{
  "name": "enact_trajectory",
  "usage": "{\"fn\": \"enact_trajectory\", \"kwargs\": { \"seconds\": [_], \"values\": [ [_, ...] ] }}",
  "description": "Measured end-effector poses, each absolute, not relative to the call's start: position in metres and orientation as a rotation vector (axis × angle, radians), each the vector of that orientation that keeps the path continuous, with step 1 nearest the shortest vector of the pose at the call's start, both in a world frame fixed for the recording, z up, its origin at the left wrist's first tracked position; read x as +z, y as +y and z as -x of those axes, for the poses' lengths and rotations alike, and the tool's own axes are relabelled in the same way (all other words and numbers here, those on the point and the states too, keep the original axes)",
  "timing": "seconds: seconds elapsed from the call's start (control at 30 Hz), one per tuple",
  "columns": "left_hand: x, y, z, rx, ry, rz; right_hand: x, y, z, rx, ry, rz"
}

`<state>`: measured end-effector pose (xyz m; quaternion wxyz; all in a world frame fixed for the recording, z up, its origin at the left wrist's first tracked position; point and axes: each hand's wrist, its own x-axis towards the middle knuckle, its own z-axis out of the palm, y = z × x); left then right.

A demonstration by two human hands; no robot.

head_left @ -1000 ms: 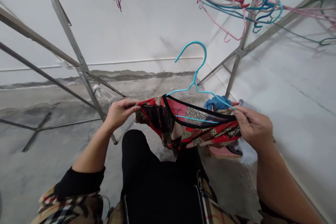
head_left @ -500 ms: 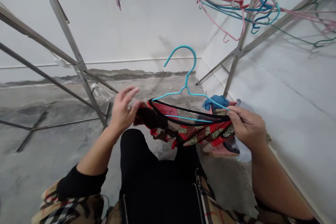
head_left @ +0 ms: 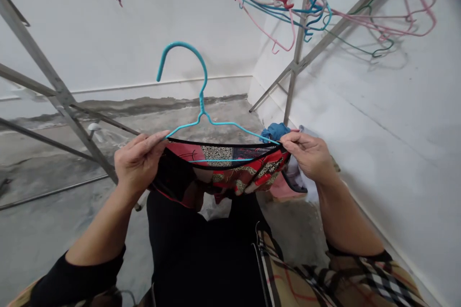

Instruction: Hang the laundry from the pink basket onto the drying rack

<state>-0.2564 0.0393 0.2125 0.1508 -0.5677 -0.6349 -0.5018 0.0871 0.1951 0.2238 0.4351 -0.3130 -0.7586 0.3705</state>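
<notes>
In front of my knees hangs a patterned red, black and beige garment (head_left: 248, 175) with a black-edged waistband, most likely underpants. A light-blue wire hanger (head_left: 201, 100) sits inside its opening, hook upward, its lower bar crossing within the cloth. My left hand (head_left: 139, 160) pinches the band at the hanger's left end. At the other end, my right hand (head_left: 306, 153) grips the band and hanger tip between thumb and fingers. The waistband is stretched between both hands. The garment's lower part droops and is partly bunched.
Pink, blue and red hangers (head_left: 288, 5) hang from a metal rack (head_left: 295, 67) at upper right. Another metal frame (head_left: 63, 98) stands left. Behind my right hand is a pink container (head_left: 284, 187) holding cloth, with a blue bundle (head_left: 275, 132) on top.
My left hand has closed on the left end of the garment's band, where it was open before. The band is now spread wider along the hanger. The view has shifted to the right.
</notes>
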Motion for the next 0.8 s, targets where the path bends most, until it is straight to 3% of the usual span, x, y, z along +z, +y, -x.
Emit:
{"fn": "enact_trajectory", "kwargs": {
  "seconds": [0.23, 0.57, 0.8],
  "values": [
    [0.2189, 0.0381, 0.2575, -1.503, -1.802, 1.606, 0.2279, 0.1923, -0.085, 0.866, -2.011, 0.672],
    [0.2149, 0.0339, 0.2601, -1.468, -1.779, 1.586, 0.2324, 0.1899, -0.0844, 0.342, -2.329, 0.535],
    [0.2114, 0.0313, 0.2625, -1.409, -1.746, 1.617, 0.2241, 0.1867, -0.0805, 0.307, -2.334, 0.585]
  ]
}}
